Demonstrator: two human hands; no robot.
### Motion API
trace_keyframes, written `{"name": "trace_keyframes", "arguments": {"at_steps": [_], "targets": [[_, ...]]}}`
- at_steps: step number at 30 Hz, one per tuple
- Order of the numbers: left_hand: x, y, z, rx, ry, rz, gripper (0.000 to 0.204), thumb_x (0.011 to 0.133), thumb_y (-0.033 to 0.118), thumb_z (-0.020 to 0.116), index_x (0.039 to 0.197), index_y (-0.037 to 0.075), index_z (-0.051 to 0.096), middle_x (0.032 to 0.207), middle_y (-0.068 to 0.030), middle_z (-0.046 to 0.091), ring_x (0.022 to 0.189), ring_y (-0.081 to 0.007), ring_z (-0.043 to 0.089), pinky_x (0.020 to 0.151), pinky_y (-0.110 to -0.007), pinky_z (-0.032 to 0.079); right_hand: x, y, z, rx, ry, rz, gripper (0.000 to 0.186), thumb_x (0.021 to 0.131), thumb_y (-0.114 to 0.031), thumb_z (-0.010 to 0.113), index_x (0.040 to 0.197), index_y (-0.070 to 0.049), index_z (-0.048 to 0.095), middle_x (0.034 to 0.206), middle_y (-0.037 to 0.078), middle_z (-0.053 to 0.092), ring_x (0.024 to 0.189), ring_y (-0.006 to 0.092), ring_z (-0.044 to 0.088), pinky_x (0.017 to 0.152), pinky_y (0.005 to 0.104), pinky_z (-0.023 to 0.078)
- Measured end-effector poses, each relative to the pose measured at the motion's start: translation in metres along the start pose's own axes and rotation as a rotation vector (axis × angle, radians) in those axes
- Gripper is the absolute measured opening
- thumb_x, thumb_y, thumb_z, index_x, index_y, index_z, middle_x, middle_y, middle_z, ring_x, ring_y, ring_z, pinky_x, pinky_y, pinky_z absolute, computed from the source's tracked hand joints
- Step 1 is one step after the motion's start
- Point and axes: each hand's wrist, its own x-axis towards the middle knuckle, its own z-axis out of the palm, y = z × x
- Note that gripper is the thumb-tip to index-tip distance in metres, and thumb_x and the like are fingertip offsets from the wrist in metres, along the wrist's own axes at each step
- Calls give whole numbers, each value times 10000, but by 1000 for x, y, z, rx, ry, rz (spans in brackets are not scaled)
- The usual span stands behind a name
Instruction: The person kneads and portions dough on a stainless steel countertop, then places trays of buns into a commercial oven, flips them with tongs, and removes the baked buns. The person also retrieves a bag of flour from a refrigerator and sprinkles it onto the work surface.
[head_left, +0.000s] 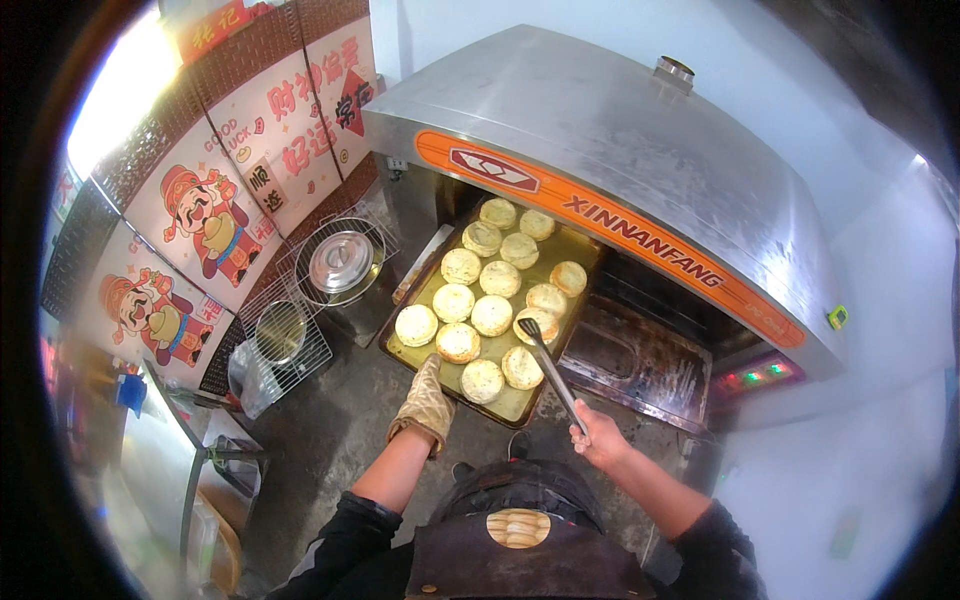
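Right grip (pixel 596 434) closed around tongs (pixel 555 375); mitted left grip (pixel 424 402) at a tray's near edge (pixel 515 404), closure unclear. Beyond, flatbreads (pixel 491 315) seem part-baked: some browned, others left pale.

Oven hood (pixel 600 120) smooth metal; mitt (pixel 424 402) quilted cloth; tray (pixel 562 246) glossy, probably metal.

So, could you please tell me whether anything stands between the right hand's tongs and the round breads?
Nothing visible does: the right hand holds the tongs over the tray, their head at a bread; the mitted left hand is at the near edge.
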Motion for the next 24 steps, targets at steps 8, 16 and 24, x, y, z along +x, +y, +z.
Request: {"name": "trace_keyframes", "arguments": {"at_steps": [8,16,24], "targets": [[-2,1,-3,39,25,8,587,1153,283,632,1666,82,428,1644,-140,557,1490,-297,568,1267,-431,504,-35,-17,0,-97,-151,86,447,1098,-557,701,1187,-128,612,834,57,590,557,97,447,507,280,384],[9,-4,-10,31,-20,31,587,1163,278,612,1679,83,412,1686,-146,518,1508,-312,550,1296,-447,479,-32,-77,-15,-97,-48,-116,511,1084,-621,684,1163,-118,634,838,16,571,607,131,506,482,251,425],[15,-9,-6,-40,16,69,558,1171,264,592,1669,71,428,1673,-153,532,1499,-310,560,1286,-445,491,111,-152,15,250,108,-34,481,1066,-495,773,1417,-214,603,1213,192,544,653,126,404,539,242,465]]}}
